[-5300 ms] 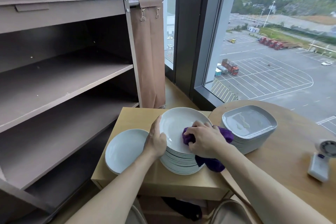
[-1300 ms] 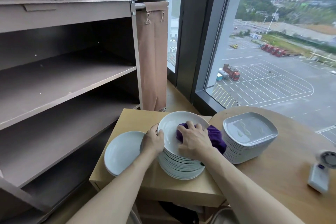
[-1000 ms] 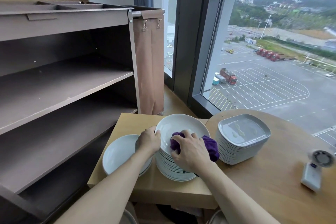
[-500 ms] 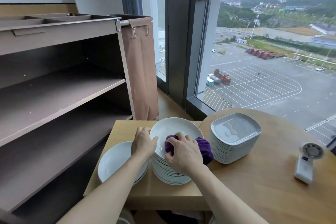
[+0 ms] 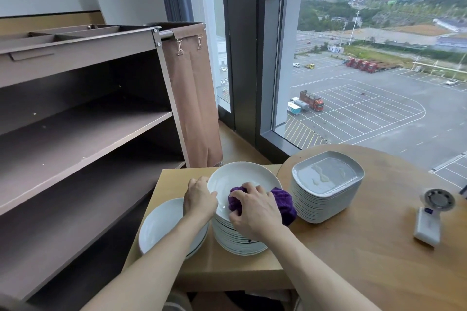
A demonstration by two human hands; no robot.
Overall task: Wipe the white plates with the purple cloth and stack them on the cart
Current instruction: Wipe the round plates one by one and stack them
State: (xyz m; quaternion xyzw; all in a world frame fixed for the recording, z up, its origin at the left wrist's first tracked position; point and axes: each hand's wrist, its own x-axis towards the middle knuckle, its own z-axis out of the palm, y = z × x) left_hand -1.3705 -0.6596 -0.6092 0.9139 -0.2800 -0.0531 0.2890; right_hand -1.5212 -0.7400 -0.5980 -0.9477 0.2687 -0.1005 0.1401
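Currently right fingers [image 5: 243,192] curl around purple cloth [image 5: 283,200]; left fingers [image 5: 197,182] pinch the top plate [image 5: 240,174].

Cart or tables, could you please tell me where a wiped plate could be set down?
The cart's middle shelf and lower shelf are bare. The round table is free between the square plates and the white device. The small table is crowded: stack, low plates, left hand and right hand with cloth.

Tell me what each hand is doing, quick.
Left hand: holds the top white plate by its rim.
Right hand: clutches the purple cloth, pressed on that plate.
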